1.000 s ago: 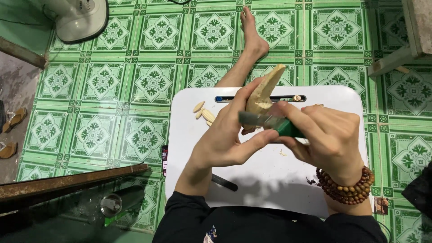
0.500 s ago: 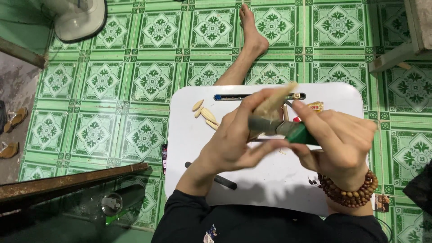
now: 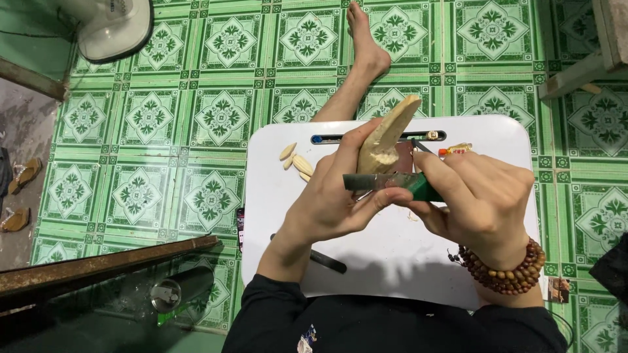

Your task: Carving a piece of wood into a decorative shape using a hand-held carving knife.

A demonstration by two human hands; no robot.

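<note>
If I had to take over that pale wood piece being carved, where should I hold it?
Probably by the thick lower end of the wood piece, coming from the left, where the left hand already wraps it. The piece stands tilted, its tapered tip up and bare, and the knife in the right hand crosses its base from the right.

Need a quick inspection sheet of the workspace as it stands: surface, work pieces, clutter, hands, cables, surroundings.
Surface: white lap tray over the person's lap.
Job's things: pale wood piece; green-handled knife, blade against the wood.
Clutter: wood shavings, dark tool, pen in the tray's slot.
Hands: left hand grips the wood; right hand grips the knife, bead bracelet at the wrist.
Cables: nothing seen.
Surroundings: green tiled floor, fan base, sandals.
</note>
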